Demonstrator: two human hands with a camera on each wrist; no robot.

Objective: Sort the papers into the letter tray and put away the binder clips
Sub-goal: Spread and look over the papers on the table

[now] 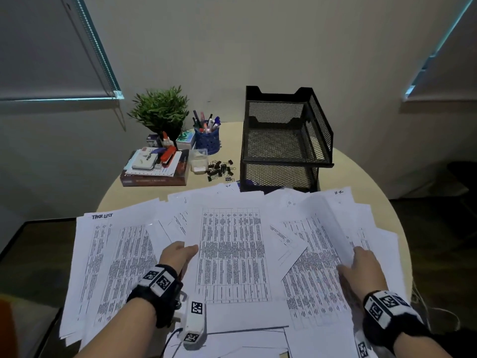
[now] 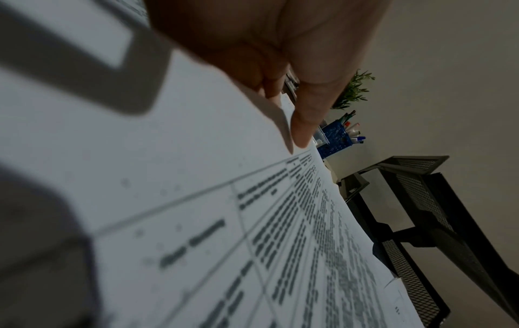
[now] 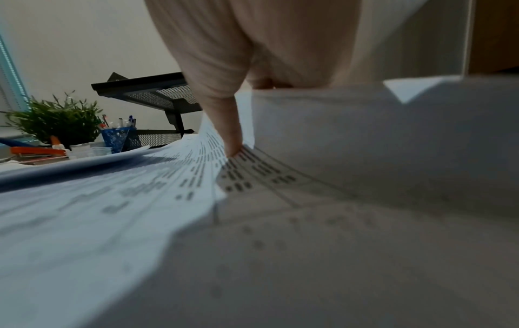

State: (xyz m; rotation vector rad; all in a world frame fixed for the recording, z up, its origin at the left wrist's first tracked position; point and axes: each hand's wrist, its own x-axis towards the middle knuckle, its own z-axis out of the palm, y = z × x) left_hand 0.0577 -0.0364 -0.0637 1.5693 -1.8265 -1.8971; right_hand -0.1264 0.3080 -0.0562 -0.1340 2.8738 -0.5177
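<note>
Both hands on the spread papers (image 1: 232, 254): left hand (image 1: 178, 254) pinching one sheet's edge, right hand (image 1: 361, 267) lifting curled sheets, fingers hidden beneath, letter tray (image 1: 284, 140) beyond.

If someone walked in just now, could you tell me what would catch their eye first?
Probably the printed papers fanned across the near half of the round table, with the left hand on a middle sheet and the right hand lifting sheets at the right. Behind them stands the empty black mesh letter tray, with loose binder clips to its left.
</note>
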